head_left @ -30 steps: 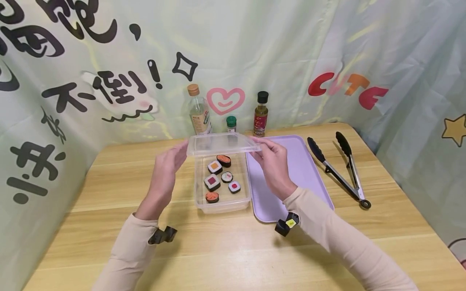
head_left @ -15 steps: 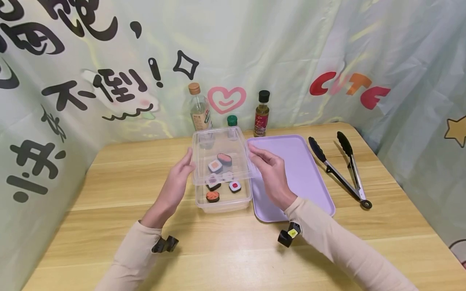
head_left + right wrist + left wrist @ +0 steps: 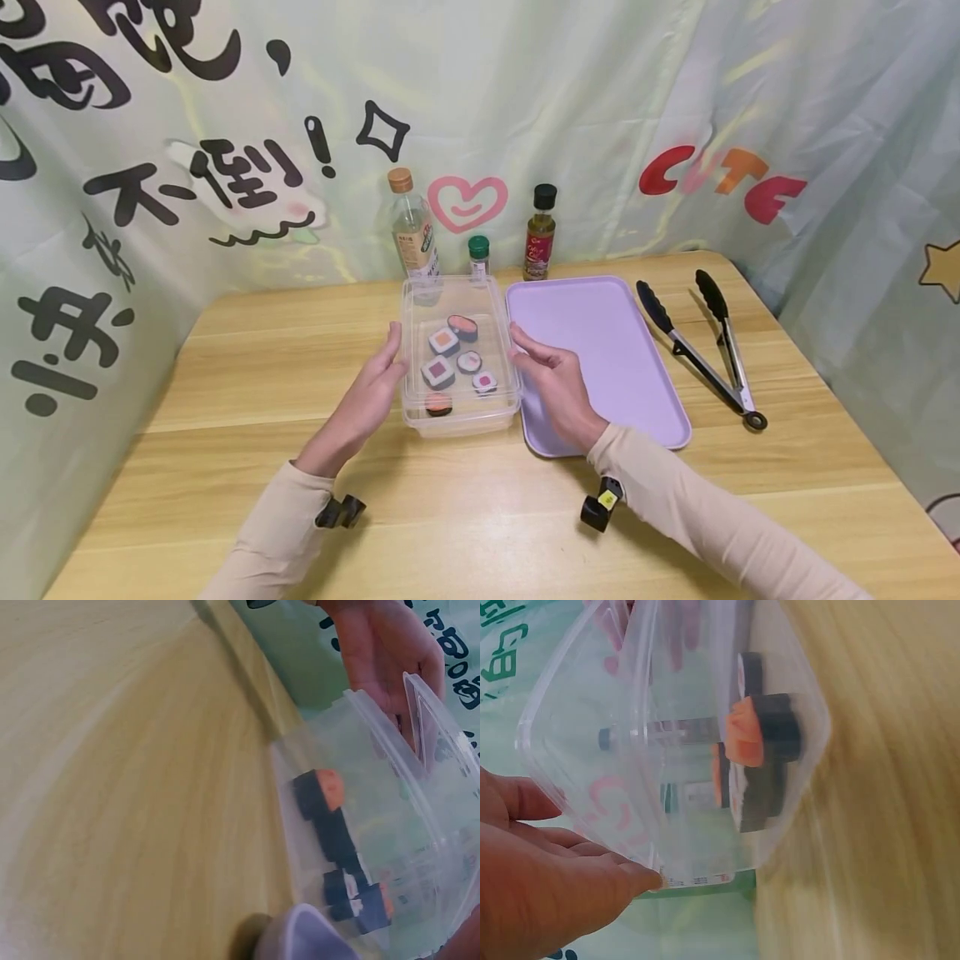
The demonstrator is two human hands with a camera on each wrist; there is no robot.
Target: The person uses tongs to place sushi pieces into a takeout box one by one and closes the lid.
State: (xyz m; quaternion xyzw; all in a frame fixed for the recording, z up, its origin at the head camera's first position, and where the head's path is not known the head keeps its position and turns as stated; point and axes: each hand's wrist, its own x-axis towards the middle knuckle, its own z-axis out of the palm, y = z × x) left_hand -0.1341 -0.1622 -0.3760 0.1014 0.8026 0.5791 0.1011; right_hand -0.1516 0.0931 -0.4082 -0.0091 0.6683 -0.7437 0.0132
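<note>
A clear plastic container (image 3: 462, 427) stands on the wooden table with several sushi pieces (image 3: 438, 372) inside, some topped orange. Over it sits a clear lid (image 3: 453, 292), which the right wrist view shows slightly apart from the rim along the near side. My left hand (image 3: 369, 392) holds the lid's left edge, thumb and fingers at its side. At the right edge my right hand (image 3: 558, 387) holds the same lid. In the left wrist view the orange-topped sushi (image 3: 746, 735) shows through the container wall. The right fingertips are partly hidden behind the plastic there.
A lilac tray (image 3: 600, 367) lies right of the container, partly beneath my right hand. Black-tipped tongs (image 3: 708, 371) lie spread farther right. Behind stand a tall orange-capped bottle (image 3: 415, 237), a small green-capped jar (image 3: 479, 254) and a black-capped bottle (image 3: 539, 237). A printed curtain (image 3: 585, 100) hangs behind the table.
The lid, raised and tilted at the back before, has come down toward me over the container. Both hands have moved nearer with it. It now covers all the sushi.
</note>
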